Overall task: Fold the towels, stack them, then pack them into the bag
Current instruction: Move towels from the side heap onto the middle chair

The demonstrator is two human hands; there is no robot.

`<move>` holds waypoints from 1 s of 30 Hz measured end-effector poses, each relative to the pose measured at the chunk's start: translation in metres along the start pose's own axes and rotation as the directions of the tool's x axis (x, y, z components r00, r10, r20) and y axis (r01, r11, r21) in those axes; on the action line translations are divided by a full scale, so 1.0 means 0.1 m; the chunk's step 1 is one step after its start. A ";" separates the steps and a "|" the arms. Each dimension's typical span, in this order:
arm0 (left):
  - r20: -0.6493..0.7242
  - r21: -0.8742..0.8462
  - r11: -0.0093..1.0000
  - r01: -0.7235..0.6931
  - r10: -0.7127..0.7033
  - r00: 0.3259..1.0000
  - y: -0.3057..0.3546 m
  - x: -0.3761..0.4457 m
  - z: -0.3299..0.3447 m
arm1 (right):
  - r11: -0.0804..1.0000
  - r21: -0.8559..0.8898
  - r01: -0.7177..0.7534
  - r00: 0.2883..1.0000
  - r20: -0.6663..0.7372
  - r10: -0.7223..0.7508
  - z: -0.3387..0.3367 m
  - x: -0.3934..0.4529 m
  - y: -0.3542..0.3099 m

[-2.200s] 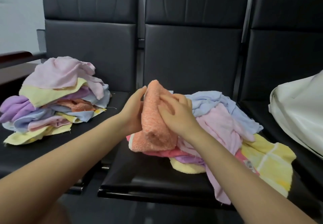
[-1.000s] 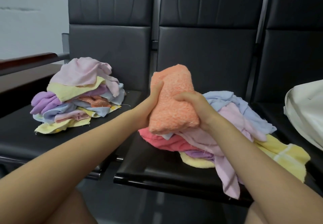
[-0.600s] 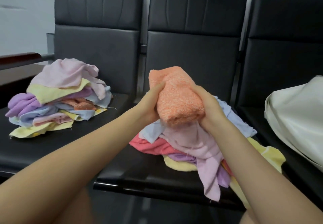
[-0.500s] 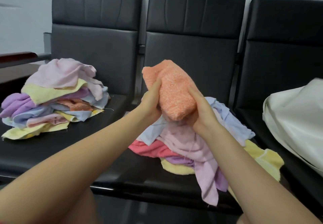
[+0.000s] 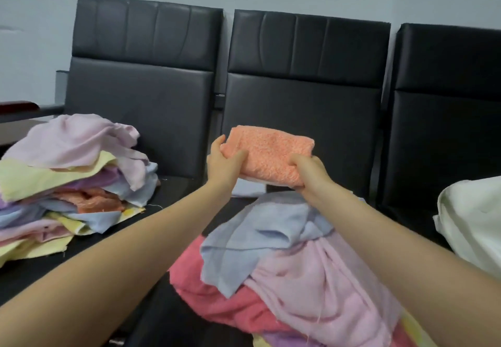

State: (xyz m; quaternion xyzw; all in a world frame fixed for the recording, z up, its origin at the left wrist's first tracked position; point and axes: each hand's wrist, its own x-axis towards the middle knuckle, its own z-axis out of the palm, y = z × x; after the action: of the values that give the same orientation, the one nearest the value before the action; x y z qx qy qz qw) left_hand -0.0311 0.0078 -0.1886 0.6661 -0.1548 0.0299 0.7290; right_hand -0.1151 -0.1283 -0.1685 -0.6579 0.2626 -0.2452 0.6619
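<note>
Orange terry towel [image 5: 267,157], folded into a thick block, is up in the air btwn your two hands, in front of the middle chair's backrest [image 5: 301,119] & above the loose pile. Head view: your left hand [image 5: 223,163] grips its left end, thumb on top, fingers curled under; your right hand [image 5: 309,170] grips the lower right edge the same way. Below, on the middle seat, the unfolded pile [image 5: 284,265] has a blue piece on top, pale pink beside it, coral-pink under, yellow at the bottom edge. Left seat carries the stack of folded towels [image 5: 70,184], pink on top, w/ yellow, purple, blue, orange layers. White bag [image 5: 471,222] sits on the right seat, partly cut off by the frame.
</note>
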 end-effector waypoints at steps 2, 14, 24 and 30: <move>-0.008 0.080 0.997 -0.022 0.023 1.000 -0.09 0.28 -0.01 | 0.996 -0.084 0.041 0.999 0.033 -0.038 0.14 0.26 -0.04; 0.026 0.729 0.669 0.146 -0.241 0.970 -1.11 0.91 0.01 | 0.731 -0.675 0.101 0.994 0.100 -0.045 0.34 1.04 0.64; 0.008 0.415 0.901 0.125 -0.141 0.990 -0.33 0.03 -0.06 | 0.664 -0.684 0.301 0.947 0.132 -0.294 -0.12 -0.39 0.18; 0.241 0.633 0.774 0.015 -0.215 0.946 -0.19 -0.62 -0.18 | 0.462 -0.848 0.259 0.955 0.155 -0.252 -0.31 -0.77 0.53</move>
State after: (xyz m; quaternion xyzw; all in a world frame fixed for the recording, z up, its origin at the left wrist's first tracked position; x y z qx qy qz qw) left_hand -0.0824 0.0335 -0.2245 0.8741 -0.2034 -0.0670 0.4360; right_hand -0.1947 -0.0990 -0.2191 -0.9314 0.2456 -0.1756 0.2033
